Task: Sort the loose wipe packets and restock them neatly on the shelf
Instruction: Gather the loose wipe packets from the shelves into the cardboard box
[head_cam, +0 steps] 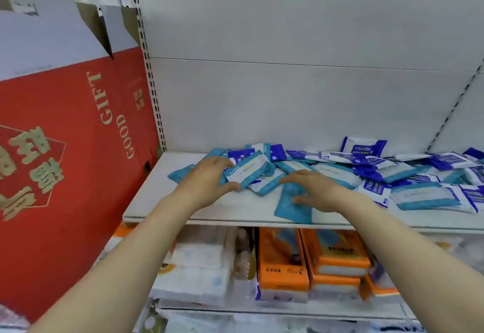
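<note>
two hands work a white shelf (pixel 209 209). the left hand (pixel 207 183) grips one teal-and-white wipe packet (pixel 246 169), thumb under its near edge, its long axis running from near-left up to far-right. the right hand (pixel 314 191) lies on one teal packet (pixel 293 204), fingers spread and fairly straight; that packet's long axis runs toward the shelf's front edge. a loose pile (pixel 392 173) of teal and dark blue packets, too jumbled to count, sprawls rightward.

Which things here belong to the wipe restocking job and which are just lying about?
Job:
teal wipe packets
dark blue wipe packets
shelf
left hand
right hand

Lying about:
red gift box
orange tissue packs
white tissue packs
</note>
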